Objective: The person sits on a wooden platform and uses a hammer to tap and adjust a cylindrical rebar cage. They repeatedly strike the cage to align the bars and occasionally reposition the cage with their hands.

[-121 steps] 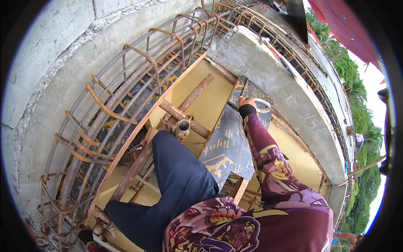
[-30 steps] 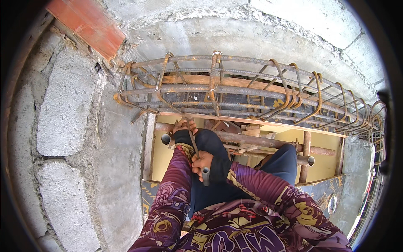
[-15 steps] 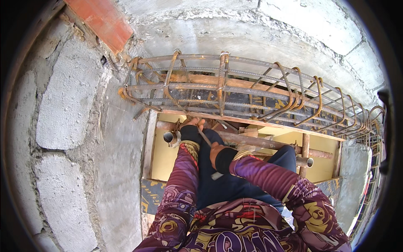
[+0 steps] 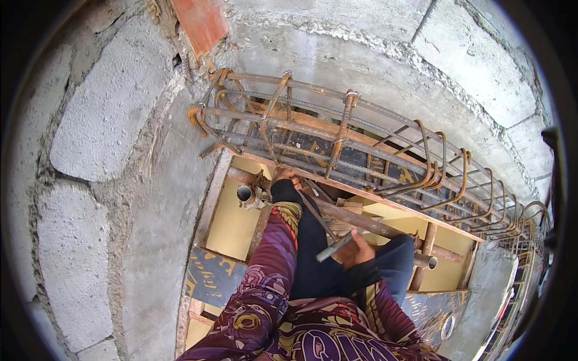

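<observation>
right hand (image 4: 359,249) curled on right end of grey cylindrical metal tool head (image 4: 333,248). well beyond grip: curved rusty steel rebar cage (image 4: 342,135). just beyond: rust-brown round steel pipe (image 4: 376,225). up-left: left hand (image 4: 285,176), hold unclear; thin brown metal rod (image 4: 319,218) between.

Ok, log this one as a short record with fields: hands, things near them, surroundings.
Left hand: below the rusty brown steel rebar cage; grip unclear
Right hand: at a grey metal cylinder; grip unclear
Between hands: thin brown metal rod, slanting down toward the cylinder
Below cage: rusty brown round pipes
Far side of cage: curved grey concrete wall
Picture's left: large pale-grey rough blocks
</observation>
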Tool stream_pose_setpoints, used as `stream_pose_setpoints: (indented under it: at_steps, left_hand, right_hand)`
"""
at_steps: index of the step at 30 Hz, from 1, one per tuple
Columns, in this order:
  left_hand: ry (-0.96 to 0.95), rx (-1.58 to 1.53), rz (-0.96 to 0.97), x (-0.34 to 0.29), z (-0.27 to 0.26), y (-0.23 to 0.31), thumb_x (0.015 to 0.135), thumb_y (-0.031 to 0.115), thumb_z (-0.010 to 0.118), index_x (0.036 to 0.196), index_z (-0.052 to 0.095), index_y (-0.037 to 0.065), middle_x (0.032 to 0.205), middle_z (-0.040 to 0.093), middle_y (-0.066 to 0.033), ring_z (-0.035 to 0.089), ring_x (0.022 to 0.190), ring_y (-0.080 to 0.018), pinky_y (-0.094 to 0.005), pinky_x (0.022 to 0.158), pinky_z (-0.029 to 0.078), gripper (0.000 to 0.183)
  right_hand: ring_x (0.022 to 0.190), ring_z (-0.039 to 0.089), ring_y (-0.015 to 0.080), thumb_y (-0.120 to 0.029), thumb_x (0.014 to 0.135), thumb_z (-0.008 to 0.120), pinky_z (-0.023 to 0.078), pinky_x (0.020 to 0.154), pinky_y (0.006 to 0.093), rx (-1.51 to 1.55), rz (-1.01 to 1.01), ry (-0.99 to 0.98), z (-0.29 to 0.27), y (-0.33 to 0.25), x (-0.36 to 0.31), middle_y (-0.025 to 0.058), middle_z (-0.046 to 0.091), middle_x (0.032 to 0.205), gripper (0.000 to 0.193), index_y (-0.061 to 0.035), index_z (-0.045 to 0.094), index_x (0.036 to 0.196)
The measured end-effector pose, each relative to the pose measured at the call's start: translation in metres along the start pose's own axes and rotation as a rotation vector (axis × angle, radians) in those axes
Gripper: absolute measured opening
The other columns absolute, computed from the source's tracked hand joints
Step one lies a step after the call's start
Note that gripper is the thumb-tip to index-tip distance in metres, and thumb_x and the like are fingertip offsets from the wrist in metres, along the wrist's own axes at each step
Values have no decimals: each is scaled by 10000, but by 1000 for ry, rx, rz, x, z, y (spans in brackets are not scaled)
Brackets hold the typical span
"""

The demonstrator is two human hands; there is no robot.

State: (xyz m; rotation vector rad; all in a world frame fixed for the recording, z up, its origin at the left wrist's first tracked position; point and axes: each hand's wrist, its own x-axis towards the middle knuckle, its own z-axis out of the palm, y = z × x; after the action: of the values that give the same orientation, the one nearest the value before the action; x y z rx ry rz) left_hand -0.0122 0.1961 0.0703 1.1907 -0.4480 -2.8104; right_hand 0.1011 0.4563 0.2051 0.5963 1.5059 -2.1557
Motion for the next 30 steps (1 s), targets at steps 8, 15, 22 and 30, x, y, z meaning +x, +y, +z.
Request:
stream_pose_setpoints:
  at_steps: [8, 15, 22, 30]
  left_hand:
    - [-233, -235, 29, -10, -15, 7, 934, 101, 439, 924, 500, 53, 897, 611, -85, 435, 484, -168, -298, 450, 392, 79]
    - [-872, -586, -110, -10, -36, -5, 1024, 269, 349, 1034, 542, -53, 1160, 614, -191, 545, 588, -162, -304, 468, 448, 375]
    - [-722, -534, -89, 9, -49, -3, 1034, 305, 355, 1091, 570, -15, 1081, 649, -178, 537, 594, -187, -309, 480, 441, 390]
    - [-438, -376, 50, 10, -45, -2, 1011, 245, 419, 983, 559, 27, 973, 651, -142, 487, 521, -165, -299, 431, 405, 261]
  right_hand:
    - [678, 634, 214, -105, 903, 623, 531, 758, 449, -21, 71, -373, 30, 8, 4, 133, 667, 829, 287, 68, 580, 1127]
    - [741, 639, 339, -67, 772, 671, 516, 660, 391, -1241, -846, -508, 42, -22, -12, 173, 634, 850, 402, 17, 595, 1158]
    - [853, 659, 377, -97, 771, 689, 527, 755, 384, -1087, -715, -386, 51, -14, -18, 234, 652, 952, 382, 29, 619, 1125]
    - [874, 634, 380, -101, 789, 648, 515, 774, 421, -1203, -727, -499, 40, -14, 13, 226, 628, 946, 459, 48, 559, 1214]
